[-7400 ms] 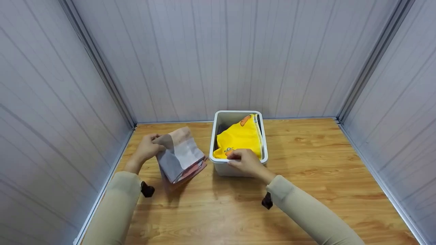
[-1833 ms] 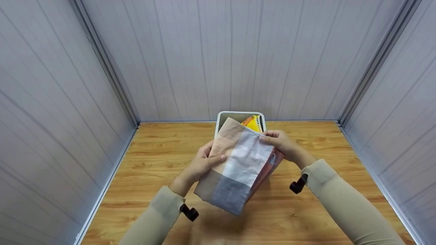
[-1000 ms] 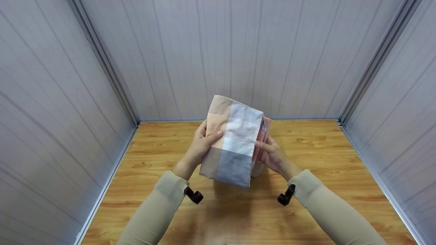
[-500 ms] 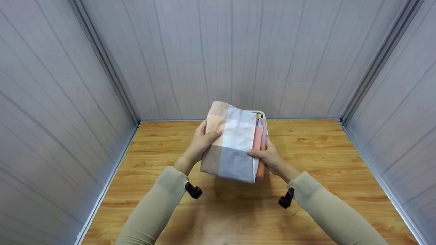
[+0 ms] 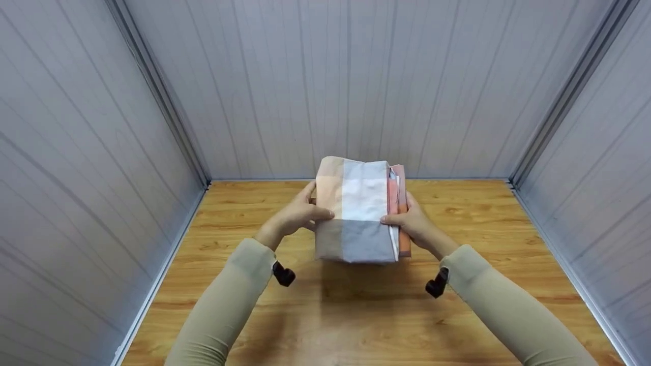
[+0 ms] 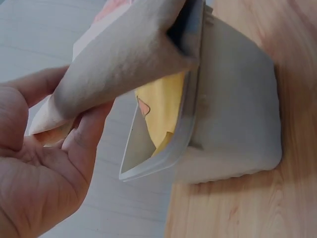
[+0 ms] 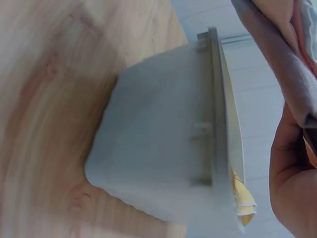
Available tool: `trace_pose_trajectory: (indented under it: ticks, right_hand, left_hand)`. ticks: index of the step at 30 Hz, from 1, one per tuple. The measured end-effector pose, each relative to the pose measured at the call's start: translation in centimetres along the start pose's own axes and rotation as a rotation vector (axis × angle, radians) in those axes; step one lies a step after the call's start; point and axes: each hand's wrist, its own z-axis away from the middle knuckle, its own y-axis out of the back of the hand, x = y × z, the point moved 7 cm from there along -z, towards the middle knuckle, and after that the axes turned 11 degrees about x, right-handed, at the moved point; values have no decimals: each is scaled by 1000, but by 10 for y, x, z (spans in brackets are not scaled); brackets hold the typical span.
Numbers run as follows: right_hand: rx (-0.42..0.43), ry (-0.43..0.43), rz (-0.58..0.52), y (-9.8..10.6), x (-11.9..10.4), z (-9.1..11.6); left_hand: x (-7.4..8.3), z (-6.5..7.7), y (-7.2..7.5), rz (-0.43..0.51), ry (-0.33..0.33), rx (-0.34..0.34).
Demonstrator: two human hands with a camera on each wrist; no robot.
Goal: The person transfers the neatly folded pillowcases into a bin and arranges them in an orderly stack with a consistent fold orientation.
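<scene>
A folded checked cloth [image 5: 363,203] in peach, white and grey is held level between both hands, over a light grey bin [image 6: 233,109]. My left hand [image 5: 292,216] grips its left side, thumb on top. On the right, my right hand [image 5: 419,226] pinches the opposite edge, where pink and orange layers show. The cloth hides the bin in the head view. Both wrist views show the bin standing beneath it, with a yellow cloth [image 6: 163,106] inside. In the left wrist view the folded cloth's edge overlaps the bin's rim.
The bin stands on a wood-grain table [image 5: 473,244] near its back edge. Pale panelled walls [image 5: 325,81] rise behind and on both sides. A small black camera hangs at each cuff.
Earlier the left hand held the checked cloth left of the bin while the right touched the yellow cloth. Both hands then brought it over the bin and, most recently, turned it squarer and lower.
</scene>
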Motion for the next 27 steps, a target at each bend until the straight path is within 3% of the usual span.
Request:
trace_pose_trajectory:
  ticks: [6, 18, 23, 27]
  right_hand:
    - [1, 19, 72, 5, -18, -11]
    - [24, 88, 119, 11, -53, -38]
    - [40, 95, 180, 12, -55, -50]
    - [52, 80, 230, 14, -48, -59]
  left_hand:
    - [11, -9, 1, -15, 13, 12]
    - [40, -35, 3, -29, -71, 132]
    - [41, -45, 3, -109, -129, 175]
    - [35, -51, 1, -128, -136, 191]
